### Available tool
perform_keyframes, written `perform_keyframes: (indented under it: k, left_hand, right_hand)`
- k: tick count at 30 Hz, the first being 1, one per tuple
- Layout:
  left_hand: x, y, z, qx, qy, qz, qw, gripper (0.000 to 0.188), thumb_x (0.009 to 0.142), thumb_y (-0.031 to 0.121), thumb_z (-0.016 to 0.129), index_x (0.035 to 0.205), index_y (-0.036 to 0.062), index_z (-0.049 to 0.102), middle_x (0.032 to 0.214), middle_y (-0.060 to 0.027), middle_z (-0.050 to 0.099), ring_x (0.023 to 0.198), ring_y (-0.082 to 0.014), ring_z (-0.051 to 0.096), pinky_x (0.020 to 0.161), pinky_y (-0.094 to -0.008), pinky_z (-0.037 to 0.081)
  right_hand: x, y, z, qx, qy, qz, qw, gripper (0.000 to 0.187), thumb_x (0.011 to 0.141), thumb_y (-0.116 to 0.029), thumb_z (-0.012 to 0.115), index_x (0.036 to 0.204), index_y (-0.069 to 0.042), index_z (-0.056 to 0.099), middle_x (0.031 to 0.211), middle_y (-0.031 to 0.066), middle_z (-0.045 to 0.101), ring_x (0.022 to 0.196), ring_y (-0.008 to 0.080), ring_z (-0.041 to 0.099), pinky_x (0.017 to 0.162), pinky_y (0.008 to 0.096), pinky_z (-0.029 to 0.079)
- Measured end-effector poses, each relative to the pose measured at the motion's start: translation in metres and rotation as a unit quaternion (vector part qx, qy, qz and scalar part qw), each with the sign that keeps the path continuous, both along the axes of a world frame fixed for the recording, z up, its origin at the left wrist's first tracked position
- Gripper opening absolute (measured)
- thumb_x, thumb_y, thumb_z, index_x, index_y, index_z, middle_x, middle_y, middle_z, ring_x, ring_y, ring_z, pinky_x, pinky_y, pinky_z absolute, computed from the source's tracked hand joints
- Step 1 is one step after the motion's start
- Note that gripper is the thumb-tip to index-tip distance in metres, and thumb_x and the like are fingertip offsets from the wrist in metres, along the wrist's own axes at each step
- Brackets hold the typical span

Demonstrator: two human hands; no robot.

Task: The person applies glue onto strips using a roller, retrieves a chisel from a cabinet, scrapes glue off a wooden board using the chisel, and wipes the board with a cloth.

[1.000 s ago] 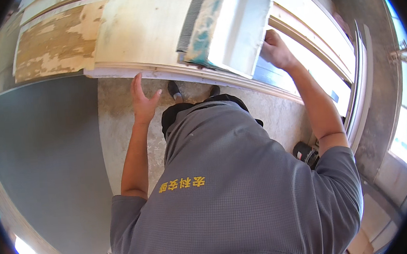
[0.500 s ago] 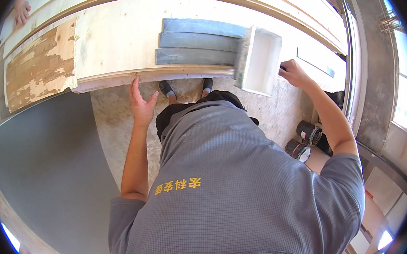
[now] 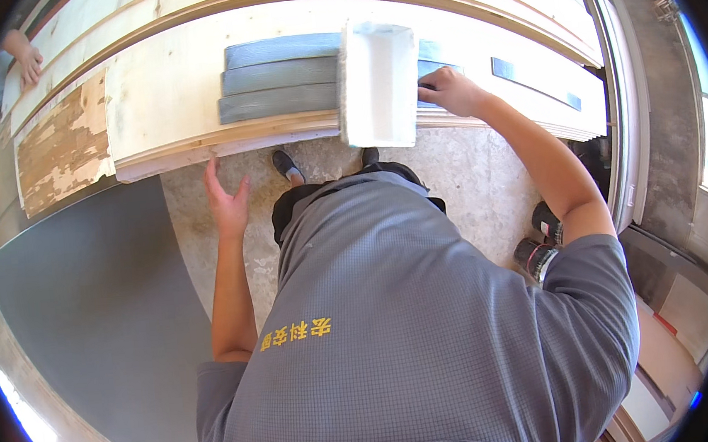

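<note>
The right hand (image 3: 452, 93) grips the dark handle (image 3: 424, 90) of a white, rectangular, open-faced box (image 3: 383, 86) just leftward; its long axis crosses grey, flat slats (image 3: 280, 76); the left hand (image 3: 228, 206), farther, is open.

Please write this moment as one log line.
right grip: closed on dark handle by white tray | left grip: open, empty | grey boards: on pale wood

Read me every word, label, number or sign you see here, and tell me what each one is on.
Grey shirt: a short row of yellow characters, upside down in this view; I won't copy the wording out.
Black bucket on the floor: a small pale label, too small to read.
White tray and grey boards: no lettering that I can make out.
</note>
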State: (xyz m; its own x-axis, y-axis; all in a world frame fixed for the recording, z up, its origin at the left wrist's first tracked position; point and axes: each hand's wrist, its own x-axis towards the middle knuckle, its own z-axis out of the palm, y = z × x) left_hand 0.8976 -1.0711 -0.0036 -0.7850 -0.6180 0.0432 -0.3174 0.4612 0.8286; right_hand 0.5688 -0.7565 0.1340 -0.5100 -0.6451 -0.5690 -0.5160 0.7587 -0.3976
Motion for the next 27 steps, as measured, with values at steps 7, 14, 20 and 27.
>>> perform_keyframes:
  k: [7, 14, 20, 27]
  left_hand:
    - [-0.016, 0.093, 0.005, -0.05, -0.015, -0.027, 0.998, 0.071, 0.077, 0.009, 0.072, 0.138, 0.0017, 0.036, 0.133, -0.0192, 0.046, 0.124, -0.0339, 0.044, 0.106, -0.0428, 0.033]
    - [-0.038, 0.189, 0.017, 0.01, -0.056, -0.012, 0.998, 0.073, 0.076, 0.009, 0.072, 0.139, 0.0027, 0.036, 0.134, -0.0194, 0.046, 0.127, -0.0316, 0.044, 0.106, -0.0417, 0.033]
    - [-0.059, 0.223, 0.031, 0.062, -0.043, -0.043, 0.996, 0.069, 0.077, 0.008, 0.07, 0.138, 0.0037, 0.038, 0.124, -0.0165, 0.056, 0.118, -0.0292, 0.052, 0.103, -0.0403, 0.038]
    - [-0.12, 0.239, 0.058, 0.112, -0.036, -0.11, 0.987, 0.059, 0.081, 0.006, 0.068, 0.134, 0.0048, 0.044, 0.108, -0.0119, 0.064, 0.1, -0.0229, 0.061, 0.092, -0.0364, 0.046]
  right_hand:
    - [-0.036, 0.15, -0.029, -0.077, 0.018, -0.077, 0.994, 0.052, 0.094, -0.046, 0.054, 0.082, 0.002, 0.069, 0.058, 0.0105, 0.053, 0.054, 0.0188, 0.045, 0.056, 0.0383, 0.041]
    - [-0.062, 0.258, 0.011, -0.08, -0.022, -0.102, 0.991, 0.046, 0.096, -0.037, 0.053, 0.085, 0.005, 0.068, 0.055, 0.0095, 0.051, 0.053, 0.0161, 0.043, 0.053, 0.0352, 0.041]
    - [-0.101, 0.336, 0.042, -0.057, -0.029, -0.176, 0.982, 0.042, 0.094, -0.027, 0.054, 0.067, 0.004, 0.055, 0.051, 0.0026, 0.041, 0.05, 0.0108, 0.037, 0.048, 0.0327, 0.034]
    - [-0.149, 0.328, 0.021, -0.097, -0.003, -0.164, 0.982, 0.044, 0.095, -0.029, 0.052, 0.062, 0.0, 0.052, 0.051, 0.0012, 0.043, 0.049, 0.0109, 0.039, 0.047, 0.0309, 0.034]
